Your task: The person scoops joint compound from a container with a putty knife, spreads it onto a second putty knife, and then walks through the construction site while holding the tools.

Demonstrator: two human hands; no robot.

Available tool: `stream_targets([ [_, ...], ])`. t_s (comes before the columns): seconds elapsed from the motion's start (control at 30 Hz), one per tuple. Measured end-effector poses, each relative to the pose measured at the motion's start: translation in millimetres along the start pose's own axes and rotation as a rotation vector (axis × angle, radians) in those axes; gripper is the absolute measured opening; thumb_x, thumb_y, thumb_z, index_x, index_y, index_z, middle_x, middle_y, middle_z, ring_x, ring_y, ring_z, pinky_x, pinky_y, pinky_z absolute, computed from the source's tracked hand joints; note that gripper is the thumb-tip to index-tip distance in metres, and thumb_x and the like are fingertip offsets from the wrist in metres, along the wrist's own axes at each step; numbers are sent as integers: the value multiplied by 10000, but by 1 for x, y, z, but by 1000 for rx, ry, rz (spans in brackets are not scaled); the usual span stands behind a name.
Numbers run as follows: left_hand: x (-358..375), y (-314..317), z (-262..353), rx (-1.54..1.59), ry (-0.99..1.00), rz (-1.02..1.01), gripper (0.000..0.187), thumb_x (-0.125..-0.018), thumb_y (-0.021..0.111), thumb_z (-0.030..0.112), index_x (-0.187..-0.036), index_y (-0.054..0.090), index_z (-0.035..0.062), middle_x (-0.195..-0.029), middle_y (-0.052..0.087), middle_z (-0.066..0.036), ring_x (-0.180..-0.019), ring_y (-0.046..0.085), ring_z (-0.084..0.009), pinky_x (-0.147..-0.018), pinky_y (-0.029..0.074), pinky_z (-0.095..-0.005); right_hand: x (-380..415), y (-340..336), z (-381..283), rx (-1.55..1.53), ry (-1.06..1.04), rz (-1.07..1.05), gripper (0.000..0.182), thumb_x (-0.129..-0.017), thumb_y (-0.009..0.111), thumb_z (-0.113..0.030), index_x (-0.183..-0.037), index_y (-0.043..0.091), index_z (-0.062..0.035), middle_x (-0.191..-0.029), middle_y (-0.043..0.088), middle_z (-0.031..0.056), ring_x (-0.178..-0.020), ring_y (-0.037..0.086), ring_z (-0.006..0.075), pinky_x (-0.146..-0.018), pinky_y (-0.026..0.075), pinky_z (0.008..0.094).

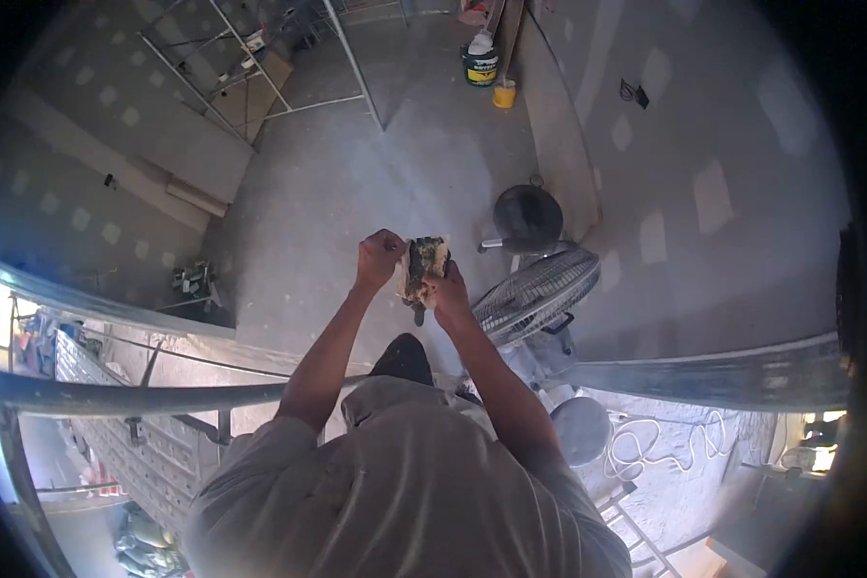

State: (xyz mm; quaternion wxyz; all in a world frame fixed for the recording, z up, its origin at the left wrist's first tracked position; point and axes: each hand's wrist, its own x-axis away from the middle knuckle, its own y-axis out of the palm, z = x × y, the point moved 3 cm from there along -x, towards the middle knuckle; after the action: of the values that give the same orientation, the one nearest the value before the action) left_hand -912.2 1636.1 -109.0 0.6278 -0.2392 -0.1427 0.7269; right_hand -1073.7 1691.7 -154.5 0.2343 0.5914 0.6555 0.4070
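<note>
A small flat piece [426, 262], pale cream with dark, crusty patches, is held in front of my body above the grey floor. My right hand [446, 291] grips its lower right side, the fingers wrapped over its edge. At its upper left edge is my left hand [382, 252], with the fingers closed; what they pinch, if anything, is too small to make out. A dark stub sticks out below the piece, near the toe of a dark shoe [404, 357].
To the right stand a large fan [539, 291] and a round dark object [528, 218]. Farther off are a dark bucket [481, 65], a yellow pot [505, 93] and a metal scaffold frame [350, 60]. A white cable [636, 445] lies coiled at the lower right.
</note>
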Motion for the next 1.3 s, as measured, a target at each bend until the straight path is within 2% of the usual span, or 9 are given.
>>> stream_targets([
  [0.17,-39,23,13,-23,144,-72,109,-887,681,96,-878,681,-13,-748,682,-77,-677,621,-94,-608,514,-271,-43,-9,19,164,-48,182,426,-828,552,59,-1224,438,-49,-1091,583,86,-975,595,216,-819,515,365],
  [0.23,-54,26,-19,169,-91,-130,117,-889,681,91,-920,695,-20,-789,698,-69,-710,631,-100,-657,535,-282,-50,7,11,171,-108,228,374,-850,531,54,-1196,443,-54,-1060,571,74,-913,587,193,-776,513,349],
  [0.37,-99,39,-33,-8,174,-72,80,-824,685,43,-850,671,-31,-761,695,-178,-679,690,-257,-598,541,-368,-78,43,-10,508,-198,301,212,-930,502,-7,-1132,460,-58,-946,542,44,-800,543,141,-667,474,305],
  [0.7,-184,-15,-92,-167,39,-2,91,-848,571,46,-867,520,-27,-730,626,-250,-712,648,-459,-603,522,-483,-185,75,66,663,-376,229,248,-956,511,-63,-1202,485,-48,-891,609,43,-748,562,72,-610,464,238],
  [1.0,-170,-13,-231,-190,-156,-10,137,-873,607,123,-836,680,13,-790,698,-160,-739,673,-254,-666,538,-392,-186,82,79,319,56,267,331,-904,532,50,-1208,455,-54,-1077,597,105,-902,620,192,-734,544,314],
  [1.1,-143,-16,-213,343,-477,-173,182,-800,619,101,-915,755,65,-827,723,-65,-741,652,-160,-697,530,-318,-164,79,70,-113,111,112,364,-877,562,45,-1205,442,-60,-1121,591,101,-886,636,217,-691,553,318],
  [1.13,-136,-12,-220,281,-255,-232,184,-774,641,70,-916,757,64,-839,723,-46,-716,641,-134,-663,529,-314,-158,77,68,-110,130,58,364,-877,562,45,-1205,442,-60,-1121,591,101,-886,636,217,-691,553,318],
  [1.17,-120,-21,-168,392,-588,-176,191,-723,675,76,-900,746,92,-878,728,-53,-780,686,-187,-697,550,-346,-148,70,64,44,105,64,373,-869,565,45,-1207,443,-57,-1121,588,102,-896,631,220,-702,547,329],
  [1.3,-65,-15,-116,-834,279,-339,271,-592,711,38,-852,691,108,-859,700,-81,-869,686,-275,-746,553,-393,-85,54,41,328,52,125,420,-844,564,63,-1229,438,-48,-1126,576,108,-980,615,242,-785,536,382],
])
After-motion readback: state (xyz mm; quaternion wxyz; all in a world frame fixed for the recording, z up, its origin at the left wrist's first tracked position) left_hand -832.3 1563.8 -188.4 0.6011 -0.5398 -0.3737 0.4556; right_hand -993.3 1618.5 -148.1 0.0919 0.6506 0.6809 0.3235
